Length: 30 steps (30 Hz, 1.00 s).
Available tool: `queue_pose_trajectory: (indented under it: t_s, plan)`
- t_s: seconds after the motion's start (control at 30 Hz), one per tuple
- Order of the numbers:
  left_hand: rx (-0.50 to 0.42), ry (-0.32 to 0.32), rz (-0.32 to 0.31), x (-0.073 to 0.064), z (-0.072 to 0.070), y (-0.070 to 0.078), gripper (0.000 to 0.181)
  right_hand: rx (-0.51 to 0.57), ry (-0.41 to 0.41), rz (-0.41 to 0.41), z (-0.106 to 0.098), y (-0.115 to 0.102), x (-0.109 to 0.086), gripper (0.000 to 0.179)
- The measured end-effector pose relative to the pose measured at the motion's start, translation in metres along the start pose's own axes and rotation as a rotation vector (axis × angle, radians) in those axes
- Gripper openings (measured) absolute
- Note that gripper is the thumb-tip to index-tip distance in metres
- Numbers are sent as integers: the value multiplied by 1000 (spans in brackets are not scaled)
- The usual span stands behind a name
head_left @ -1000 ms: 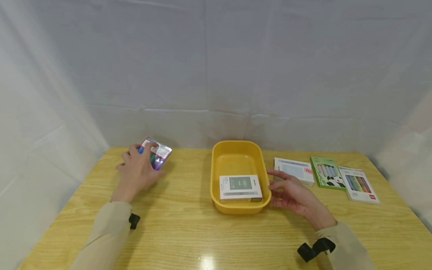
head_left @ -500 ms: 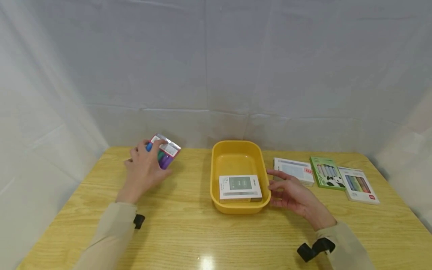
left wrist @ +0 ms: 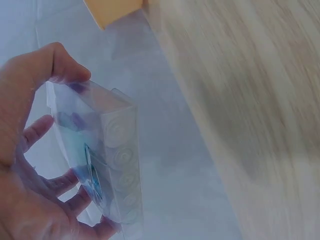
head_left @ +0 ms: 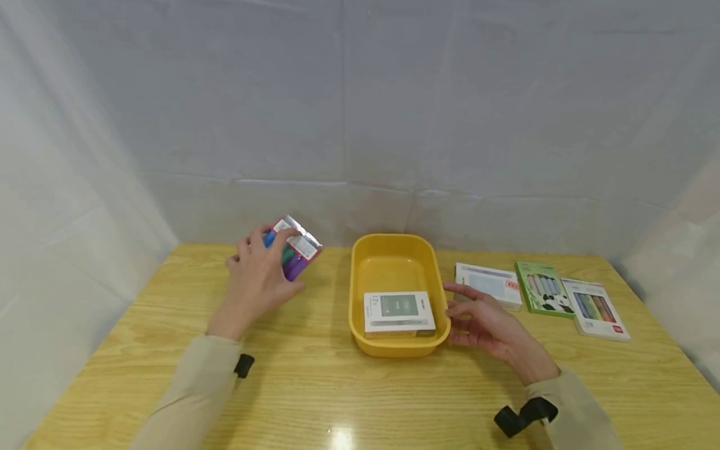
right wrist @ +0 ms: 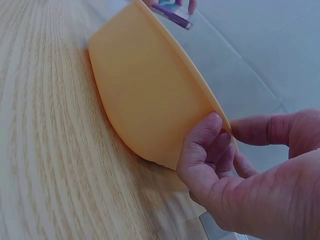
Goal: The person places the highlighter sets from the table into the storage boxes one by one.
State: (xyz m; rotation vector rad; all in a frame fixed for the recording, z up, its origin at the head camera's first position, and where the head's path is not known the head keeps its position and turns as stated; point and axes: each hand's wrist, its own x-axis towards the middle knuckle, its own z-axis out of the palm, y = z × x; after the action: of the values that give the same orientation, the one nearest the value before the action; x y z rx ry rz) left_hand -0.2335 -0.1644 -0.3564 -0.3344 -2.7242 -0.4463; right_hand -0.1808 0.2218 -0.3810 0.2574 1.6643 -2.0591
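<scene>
My left hand (head_left: 255, 278) holds a clear plastic pack of coloured markers (head_left: 295, 264) above the left part of the table. Blue, green and purple show through it, with a white label near the upper end. Seen from the left wrist, the thumb grips one edge of the pack (left wrist: 117, 145) and the fingers spread along its other side. My right hand (head_left: 489, 331) pinches the rim of a yellow plastic bin (right wrist: 145, 85) between thumb and fingers, on the bin's right side. Inside the bin, toward the front, lies a white box (head_left: 399, 312) with a grey-green panel.
Right of the bin, a white box with a red mark (head_left: 495, 286), a green panda box of coloured sticks (head_left: 544, 289) and a white box with a coloured window (head_left: 596, 310) lie on the wooden table (head_left: 315, 400). A pale sheet (head_left: 337, 125) hangs behind.
My left hand has carried the marker pack to the right and slightly up, nearer the bin. The right hand stays at the bin's rim.
</scene>
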Motion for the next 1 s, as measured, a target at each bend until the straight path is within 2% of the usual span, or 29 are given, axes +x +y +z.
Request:
queue_pose_trajectory:
  t_s: [0.3, 0.63, 1.0]
  plan:
    - [-14, -17, 41, 5, 3, 21, 85, -1, 0, 2, 0, 0, 1, 71]
    - [-14, -40, 128, 11, 8, 47, 85, 7, -10, -5, 0, 0, 1, 70]
    - [-42, -83, 189, 14, 14, 76, 86, 16, -30, -12, 0, -1, 0, 70]
